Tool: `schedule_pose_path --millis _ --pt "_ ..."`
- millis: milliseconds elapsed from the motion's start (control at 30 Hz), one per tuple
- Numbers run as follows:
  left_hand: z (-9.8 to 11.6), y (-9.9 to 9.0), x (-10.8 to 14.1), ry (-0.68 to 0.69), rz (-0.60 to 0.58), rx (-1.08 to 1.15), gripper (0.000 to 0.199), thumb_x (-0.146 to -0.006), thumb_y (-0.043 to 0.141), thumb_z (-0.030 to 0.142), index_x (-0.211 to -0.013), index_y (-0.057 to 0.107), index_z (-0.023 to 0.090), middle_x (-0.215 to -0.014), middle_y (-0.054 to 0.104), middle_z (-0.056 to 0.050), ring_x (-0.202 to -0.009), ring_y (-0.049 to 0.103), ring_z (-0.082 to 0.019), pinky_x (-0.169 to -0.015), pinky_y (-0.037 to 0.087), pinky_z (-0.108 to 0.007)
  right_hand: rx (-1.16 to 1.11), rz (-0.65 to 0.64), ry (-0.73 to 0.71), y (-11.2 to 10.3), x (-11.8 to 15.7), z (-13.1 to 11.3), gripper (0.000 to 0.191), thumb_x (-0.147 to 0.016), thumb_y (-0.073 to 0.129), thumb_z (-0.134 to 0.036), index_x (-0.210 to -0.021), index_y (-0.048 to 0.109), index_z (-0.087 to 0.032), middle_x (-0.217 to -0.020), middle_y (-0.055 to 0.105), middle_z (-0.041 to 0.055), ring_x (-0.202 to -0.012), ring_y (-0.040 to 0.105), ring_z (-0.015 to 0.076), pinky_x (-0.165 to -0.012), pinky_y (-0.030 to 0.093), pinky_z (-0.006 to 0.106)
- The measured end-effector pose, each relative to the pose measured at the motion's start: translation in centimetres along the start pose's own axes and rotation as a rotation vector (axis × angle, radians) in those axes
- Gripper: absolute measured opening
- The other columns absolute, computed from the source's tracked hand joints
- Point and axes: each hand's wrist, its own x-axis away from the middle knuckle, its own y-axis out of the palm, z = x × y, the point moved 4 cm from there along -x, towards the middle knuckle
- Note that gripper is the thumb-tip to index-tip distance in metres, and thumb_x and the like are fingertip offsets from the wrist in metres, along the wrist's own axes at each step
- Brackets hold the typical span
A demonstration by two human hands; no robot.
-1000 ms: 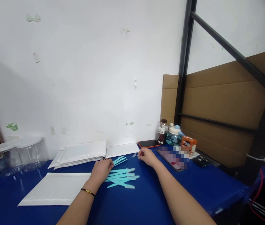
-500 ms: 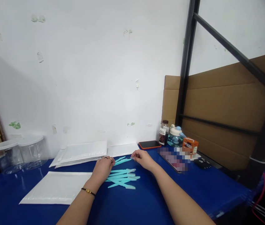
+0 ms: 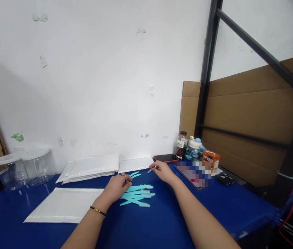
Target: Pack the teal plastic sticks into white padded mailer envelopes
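Observation:
Several turquoise eyebrow razors (image 3: 136,195) lie fanned across the blue tabletop, their handles pointing left and paler blade ends pointing right. My left hand (image 3: 117,186) is closed over the handle ends, with its fingertips on the upper razors; how firmly it grips is partly hidden. Two thin turquoise handle tips (image 3: 135,174) show just beyond those fingers. To the right and a little farther back, my right hand (image 3: 162,171) pinches a small pale translucent piece (image 3: 149,170), which looks like a blade cover.
A white padded mailer (image 3: 63,205) lies at left, with stacked mailers (image 3: 91,169) behind. Clear lidded jars (image 3: 38,169) stand far left. At right are an orange-edged phone (image 3: 165,158), another phone (image 3: 190,176), a brown bottle (image 3: 181,145), a water bottle (image 3: 194,150) and an orange box (image 3: 210,160).
My right hand has moved slightly up and right, away from the razor it was touching, with a small pale piece in its fingers. My left hand has shifted right and down onto the fanned razors.

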Motion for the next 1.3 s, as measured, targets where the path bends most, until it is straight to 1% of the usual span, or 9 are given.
schedule_pose_path --millis 67,233,433,600,733,800,867,933,1300 --pt "-0.5 0.0 -0.1 -0.028 0.067 -0.079 0.025 -0.082 0.047 0.028 -0.103 0.061 0.025 -0.103 0.063 -0.003 -0.098 0.054 -0.019 -0.083 0.037 -0.028 0.14 0.06 -0.005 -0.3 -0.1 0.8 0.03 -0.078 0.046 -0.006 -0.095 0.068 -0.018 -0.098 0.064 0.0071 -0.091 0.057 0.0177 -0.084 0.042 0.028" --pt "-1.6 0.3 -0.3 -0.092 0.079 -0.178 0.024 -0.083 0.049 0.026 -0.103 0.062 0.026 -0.106 0.06 -0.004 -0.106 0.048 -0.021 -0.085 0.036 -0.03 0.336 -0.128 -0.081 1.6 -0.2 0.8 0.035 -0.077 0.049 -0.007 -0.105 0.065 -0.021 -0.109 0.061 0.0064 -0.101 0.051 0.0203 -0.088 0.038 0.029" --pt "-1.2 -0.1 -0.4 -0.09 0.081 -0.175 0.01 -0.078 0.054 0.025 -0.08 0.064 0.023 -0.086 0.063 -0.002 -0.095 0.052 -0.021 -0.075 0.036 -0.029 0.43 -0.148 0.054 2.4 -0.5 0.4 0.015 -0.076 0.054 -0.015 -0.084 0.067 -0.015 -0.093 0.062 0.0116 -0.088 0.058 0.0223 -0.076 0.041 0.03" --pt "-1.4 0.1 -0.4 -0.137 0.058 -0.164 0.01 -0.078 0.053 0.024 -0.078 0.063 0.022 -0.083 0.065 -0.003 -0.09 0.053 -0.021 -0.073 0.036 -0.029 0.361 -0.094 0.112 2.5 -0.6 0.5 0.012 -0.063 0.059 -0.005 -0.071 0.062 -0.014 -0.086 0.065 0.014 -0.085 0.061 0.0255 -0.073 0.043 0.031" --pt "-1.7 0.3 -0.4 -0.165 0.035 -0.101 0.01 -0.078 0.052 0.024 -0.08 0.061 0.022 -0.081 0.065 -0.002 -0.086 0.055 -0.018 -0.07 0.037 -0.026 0.166 -0.062 0.148 2.0 -0.4 0.8 0.01 -0.066 0.057 -0.01 -0.073 0.055 -0.016 -0.069 0.065 0.0042 -0.068 0.064 0.0179 -0.059 0.046 0.024" --pt "-1.8 0.3 -0.4 -0.183 0.024 -0.038 0.011 -0.079 0.049 0.025 -0.081 0.06 0.022 -0.08 0.065 -0.001 -0.081 0.057 -0.017 -0.067 0.037 -0.024 -0.181 -0.022 0.178 1.6 -0.2 0.8 0.009 -0.069 0.056 -0.017 -0.076 0.05 -0.018 -0.062 0.062 -0.0005 -0.062 0.065 0.0163 -0.054 0.047 0.023" --pt "-1.9 0.2 -0.5 -0.197 0.035 0.025 0.014 -0.081 0.047 0.027 -0.082 0.059 0.021 -0.078 0.064 -0.001 -0.076 0.057 -0.015 -0.064 0.036 -0.023 -0.601 0.009 0.208 1.3 -0.1 0.6 0.018 -0.067 0.062 -0.024 -0.077 0.047 -0.019 -0.061 0.061 -0.0024 -0.063 0.067 0.0179 -0.054 0.049 0.024" --pt "-1.8 0.2 -0.7 -0.196 0.057 0.076 0.015 -0.081 0.046 0.028 -0.083 0.059 0.021 -0.075 0.063 0.0 -0.073 0.056 -0.015 -0.063 0.036 -0.023 -0.85 0.006 0.231 1.3 -0.1 0.1 0.03 -0.061 0.07 -0.029 -0.077 0.047 -0.019 -0.063 0.062 -0.0022 -0.065 0.068 0.0197 -0.052 0.049 0.024" --pt "-1.9 0.7 -1.0 -0.165 0.089 0.195 0.017 -0.08 0.046 0.032 -0.081 0.058 0.02 -0.07 0.059 0.001 -0.065 0.052 -0.013 -0.059 0.034 -0.022 -0.989 -0.007 0.242 1.4 0.2 -1.3 0.034 -0.057 0.077 -0.029 -0.074 0.05 -0.017 -0.062 0.066 0.0002 -0.064 0.067 0.019 -0.049 0.046 0.021"
